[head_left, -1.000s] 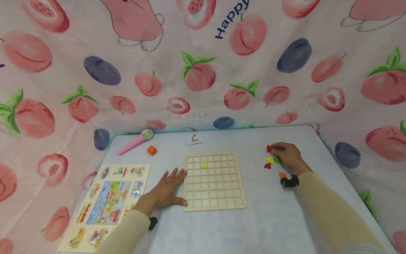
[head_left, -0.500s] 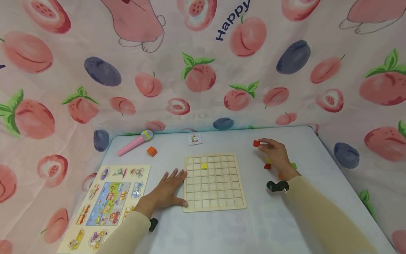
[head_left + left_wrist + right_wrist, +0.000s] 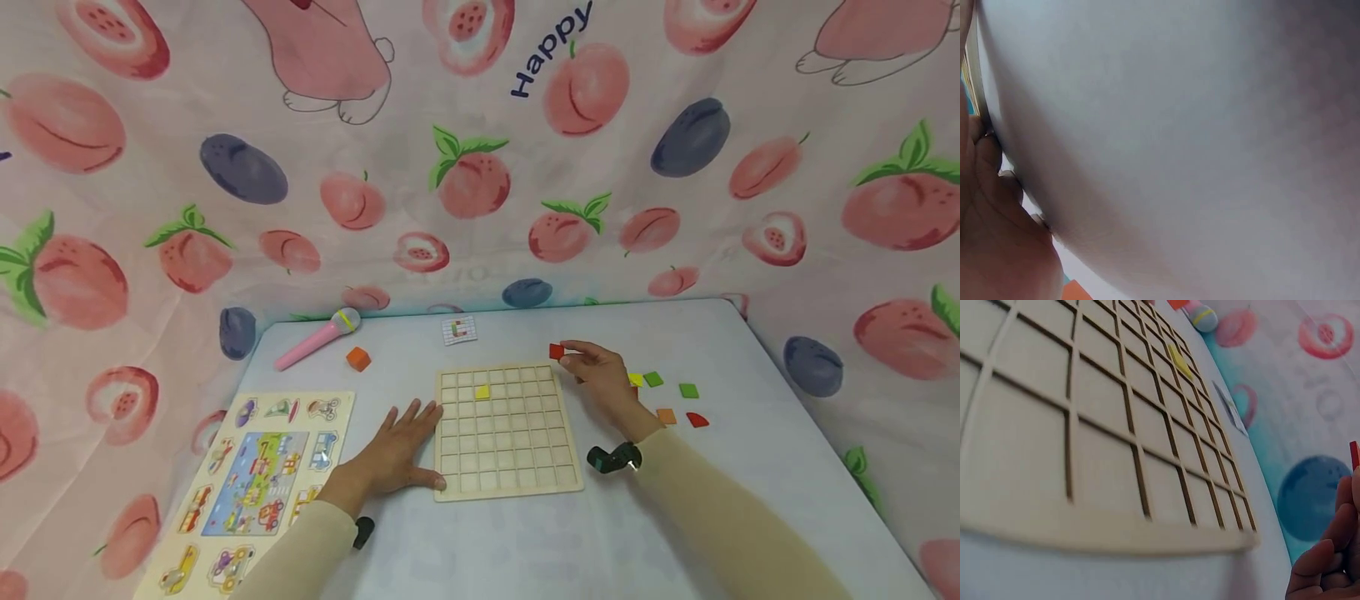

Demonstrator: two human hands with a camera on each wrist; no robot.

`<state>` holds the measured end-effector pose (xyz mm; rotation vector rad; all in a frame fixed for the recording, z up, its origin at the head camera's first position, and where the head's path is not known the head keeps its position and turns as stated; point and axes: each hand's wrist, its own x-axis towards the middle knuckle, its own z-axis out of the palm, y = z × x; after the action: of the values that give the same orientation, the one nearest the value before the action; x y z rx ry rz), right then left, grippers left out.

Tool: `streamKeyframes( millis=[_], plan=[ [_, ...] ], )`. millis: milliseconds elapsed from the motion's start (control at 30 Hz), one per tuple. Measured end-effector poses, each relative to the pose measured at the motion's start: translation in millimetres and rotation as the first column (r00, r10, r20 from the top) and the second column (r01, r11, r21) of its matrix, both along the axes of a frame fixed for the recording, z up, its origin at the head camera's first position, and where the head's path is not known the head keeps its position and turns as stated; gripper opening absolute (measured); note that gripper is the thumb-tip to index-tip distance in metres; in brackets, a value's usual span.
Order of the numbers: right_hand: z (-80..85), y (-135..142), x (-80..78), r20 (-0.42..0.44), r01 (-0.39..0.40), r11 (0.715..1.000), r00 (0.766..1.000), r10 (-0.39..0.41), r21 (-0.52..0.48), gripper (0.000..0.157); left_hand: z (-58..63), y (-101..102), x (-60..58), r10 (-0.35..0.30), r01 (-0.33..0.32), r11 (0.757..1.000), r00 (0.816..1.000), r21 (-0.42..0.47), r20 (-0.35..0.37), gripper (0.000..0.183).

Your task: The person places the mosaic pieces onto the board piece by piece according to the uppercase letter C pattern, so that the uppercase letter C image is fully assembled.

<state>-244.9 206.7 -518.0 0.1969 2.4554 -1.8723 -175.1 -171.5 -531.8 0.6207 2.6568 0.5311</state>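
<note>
A pale wooden grid board (image 3: 510,433) lies mid-table, and one yellow square tile (image 3: 482,392) sits in a cell near its upper left. My left hand (image 3: 396,450) rests spread at the board's left edge, fingertips and thumb touching the rim. Between thumb and fingers my right hand (image 3: 603,379) pinches a red square tile (image 3: 556,352), just beyond the board's upper right corner. In the right wrist view the red tile (image 3: 1354,454) shows only as a thin edge at the far right. The left wrist view shows part of the left hand (image 3: 1004,231) beside blurred tablecloth.
Right of the board lie loose tiles: green ones (image 3: 688,390), an orange square (image 3: 666,416), a red quarter-round (image 3: 697,420) and a partly covered yellow one (image 3: 636,380). A pattern card (image 3: 459,330), orange cube (image 3: 358,359), pink toy microphone (image 3: 318,339) and picture puzzle (image 3: 255,483) surround the board.
My right hand has picked up the red square tile from the loose tiles and carried it left toward the board. The left hand stays where it was.
</note>
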Motion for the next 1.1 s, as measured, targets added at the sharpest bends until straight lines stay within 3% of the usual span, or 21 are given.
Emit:
streamKeyframes(
  millis=[200, 467, 667, 1100],
  plan=[
    [1.2, -34.7, 5.7, 0.03, -0.039, 0.995, 0.999, 0.042, -0.093, 0.035, -0.5, 1.4, 0.9, 0.014, -0.014, 1.0, 1.0, 0.007, 0.001, 0.123],
    [-8.6, -69.8, 6.4, 0.03, -0.06, 0.997, 0.998, 0.062, -0.056, 0.034, 0.5, 2.2, 1.3, 0.018, -0.018, 1.0, 1.0, 0.013, 0.004, 0.122],
    [-14.4, -78.6, 9.5, 0.047, -0.048, 0.998, 0.998, 0.05, -0.032, 0.028, 0.2, 2.0, 1.5, 0.009, -0.009, 1.0, 1.0, 0.012, 0.006, 0.122],
    [-18.8, -81.9, 8.0, -0.009, -0.036, 0.996, 0.999, 0.037, 0.076, 0.026, 3.0, 2.9, 1.6, 0.017, -0.017, 1.0, 1.0, 0.008, 0.007, 0.122]
  ],
)
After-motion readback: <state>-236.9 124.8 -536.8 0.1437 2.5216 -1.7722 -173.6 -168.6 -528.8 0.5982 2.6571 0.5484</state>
